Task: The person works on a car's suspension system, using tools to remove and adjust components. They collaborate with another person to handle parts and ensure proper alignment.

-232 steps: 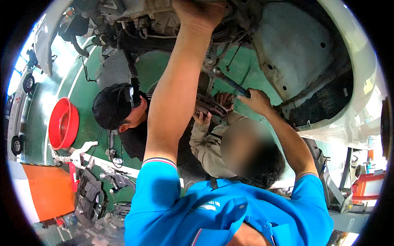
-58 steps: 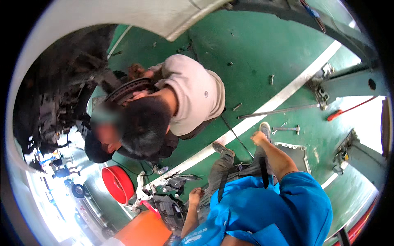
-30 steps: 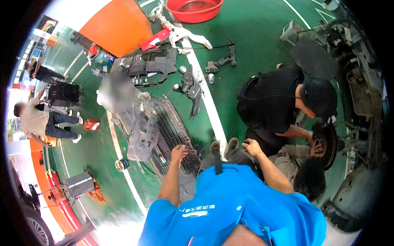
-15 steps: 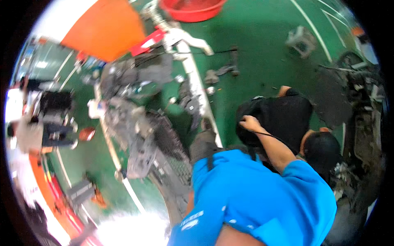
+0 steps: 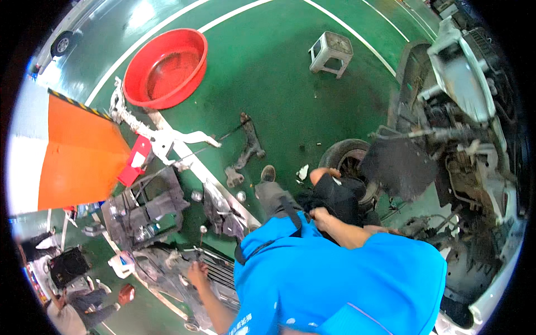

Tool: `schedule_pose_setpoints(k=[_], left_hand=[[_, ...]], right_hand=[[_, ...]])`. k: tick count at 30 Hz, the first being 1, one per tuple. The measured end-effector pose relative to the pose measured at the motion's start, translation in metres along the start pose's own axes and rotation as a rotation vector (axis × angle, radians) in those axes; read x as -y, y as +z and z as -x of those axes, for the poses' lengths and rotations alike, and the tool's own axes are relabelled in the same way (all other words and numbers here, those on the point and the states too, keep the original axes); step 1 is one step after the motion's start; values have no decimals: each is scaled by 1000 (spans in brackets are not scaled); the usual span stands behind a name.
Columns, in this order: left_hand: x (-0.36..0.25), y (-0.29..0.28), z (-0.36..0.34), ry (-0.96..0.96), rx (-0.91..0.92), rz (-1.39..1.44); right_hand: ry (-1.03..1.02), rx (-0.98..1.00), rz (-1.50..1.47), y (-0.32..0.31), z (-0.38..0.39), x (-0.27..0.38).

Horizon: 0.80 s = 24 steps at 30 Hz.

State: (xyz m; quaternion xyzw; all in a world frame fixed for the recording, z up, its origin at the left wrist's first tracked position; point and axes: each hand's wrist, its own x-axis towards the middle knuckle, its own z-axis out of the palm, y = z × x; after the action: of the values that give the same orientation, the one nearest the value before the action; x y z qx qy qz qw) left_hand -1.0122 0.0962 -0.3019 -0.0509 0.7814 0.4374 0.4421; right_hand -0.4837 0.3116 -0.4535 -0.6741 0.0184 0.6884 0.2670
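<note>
— Head view looked down over a blue shirt [image 5: 340,285] at a green workshop floor [image 5: 279,72]. Where were the hands?

— Left hand [image 5: 198,274] hung low on the left, fingers loosely spread, over a grey grille panel [image 5: 215,271] lying on the floor; whether it touched the panel I could not tell. It held nothing that showed.

— And the right?

— Right hand [image 5: 320,215] was drawn in close to the chest, fingers curled, just against a co-worker's black top [image 5: 335,198]. It was possibly gripping a dark strap [image 5: 290,215] there, but the blur left that unclear.

— What lay about the panel?

— Stripped dark body parts [image 5: 145,215] were heaped to its left beside a white floor line [image 5: 223,190]. Further up lay a white metal bracket [image 5: 162,139], a dark suspension arm [image 5: 248,148] and a red tub [image 5: 164,67]. An orange sheet [image 5: 75,159] covered the floor at the left edge.

— And on the right?

— A car with its front stripped [image 5: 463,139] stood there, a tyre [image 5: 349,159] near the crouching co-worker. A small grey stool [image 5: 330,51] stood well apart, higher up
</note>
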Motion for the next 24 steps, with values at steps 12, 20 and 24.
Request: schedule_pose_setpoints(k=[12, 20, 24], left_hand=[[-89, 222, -124, -213, 367, -591], [-393, 451, -379, -33, 423, -628], [-599, 682, -424, 470, 446, -811]], right_hand=[[-32, -525, 1429, -13, -44, 167], [56, -547, 1359, 128, -229, 332], [-78, -482, 1180, 242, -266, 496]])
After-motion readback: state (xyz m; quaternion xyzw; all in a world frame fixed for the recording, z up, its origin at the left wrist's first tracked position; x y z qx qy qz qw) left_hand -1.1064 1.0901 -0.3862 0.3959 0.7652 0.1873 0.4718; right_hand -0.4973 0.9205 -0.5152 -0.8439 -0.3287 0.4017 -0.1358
